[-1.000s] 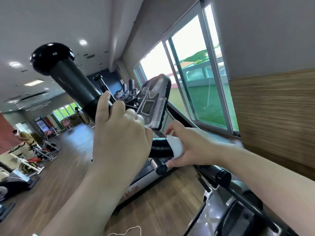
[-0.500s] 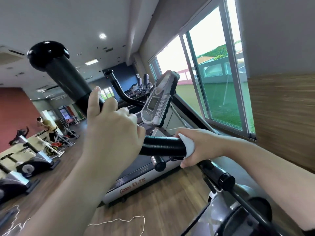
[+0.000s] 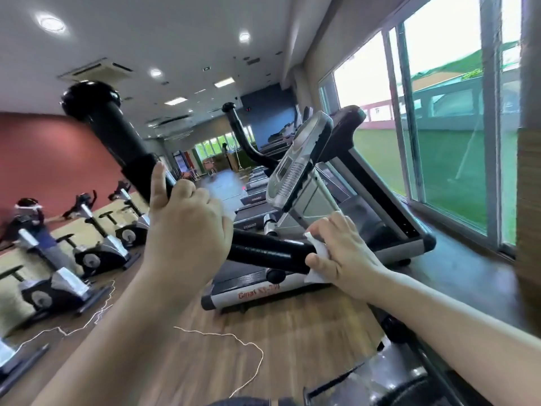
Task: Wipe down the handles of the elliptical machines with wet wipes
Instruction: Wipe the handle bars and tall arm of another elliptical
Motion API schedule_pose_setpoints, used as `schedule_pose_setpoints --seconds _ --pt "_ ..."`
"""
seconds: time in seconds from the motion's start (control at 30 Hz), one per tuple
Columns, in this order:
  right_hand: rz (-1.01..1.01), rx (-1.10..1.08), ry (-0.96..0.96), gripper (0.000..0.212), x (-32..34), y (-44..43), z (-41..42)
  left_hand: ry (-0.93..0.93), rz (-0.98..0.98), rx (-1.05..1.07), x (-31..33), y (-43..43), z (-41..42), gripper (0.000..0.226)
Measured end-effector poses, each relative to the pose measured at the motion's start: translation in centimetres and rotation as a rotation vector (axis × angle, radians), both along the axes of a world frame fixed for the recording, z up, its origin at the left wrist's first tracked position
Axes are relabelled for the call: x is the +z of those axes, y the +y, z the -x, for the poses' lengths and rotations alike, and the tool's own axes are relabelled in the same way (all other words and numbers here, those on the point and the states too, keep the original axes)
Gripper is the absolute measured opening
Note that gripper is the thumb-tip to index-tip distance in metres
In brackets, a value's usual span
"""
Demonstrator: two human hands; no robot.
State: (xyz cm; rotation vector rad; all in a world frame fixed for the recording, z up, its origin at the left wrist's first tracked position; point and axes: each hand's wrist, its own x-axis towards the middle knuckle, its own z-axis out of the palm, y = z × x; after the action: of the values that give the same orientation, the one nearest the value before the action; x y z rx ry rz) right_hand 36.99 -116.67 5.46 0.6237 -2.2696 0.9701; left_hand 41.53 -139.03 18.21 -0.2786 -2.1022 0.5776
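A thick black elliptical handle (image 3: 117,136) rises up and to the left, ending in a round knob. My left hand (image 3: 187,227) grips it at the bend, index finger pointing up along the bar. The handle's lower section (image 3: 269,252) runs rightward to my right hand (image 3: 342,253), which holds a white wet wipe (image 3: 317,259) wrapped round the bar. A second black handle (image 3: 240,133) curves up behind the grey console (image 3: 298,162).
Treadmills (image 3: 380,212) line the window wall on the right. Exercise bikes (image 3: 99,247) stand in a row at left, with a person near one. A thin white cord (image 3: 228,336) lies on the wooden floor. The elliptical's dark frame (image 3: 409,376) fills the lower right.
My right hand with the wipe has slid rightward down the bar, baring more of the black handle. The view has swung left and down, showing more of the floor and bikes.
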Motion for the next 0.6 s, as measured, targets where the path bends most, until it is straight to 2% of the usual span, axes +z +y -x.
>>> schedule_pose_setpoints --seconds 0.1,0.17,0.23,0.43,0.6 --pt "0.316 0.051 0.103 0.059 -2.1 -0.1 0.4 -0.005 -0.017 0.012 -0.4 0.6 -0.2 0.037" --pt "0.4 0.068 0.163 0.043 -2.9 -0.3 0.5 -0.023 -0.039 0.021 -0.4 0.7 -0.5 0.034" --pt "0.383 0.083 0.202 0.027 -2.8 -0.8 0.5 -0.028 -0.04 0.043 -0.5 0.6 -0.6 0.033" --pt "0.223 0.0 0.097 0.043 -0.7 -2.1 -0.4 -0.018 -0.061 0.107 -1.0 1.3 -0.9 0.028" --pt "-0.008 -0.019 0.02 0.043 1.4 -2.7 -1.3 -0.002 -0.111 0.098 -2.4 2.5 -1.1 0.027"
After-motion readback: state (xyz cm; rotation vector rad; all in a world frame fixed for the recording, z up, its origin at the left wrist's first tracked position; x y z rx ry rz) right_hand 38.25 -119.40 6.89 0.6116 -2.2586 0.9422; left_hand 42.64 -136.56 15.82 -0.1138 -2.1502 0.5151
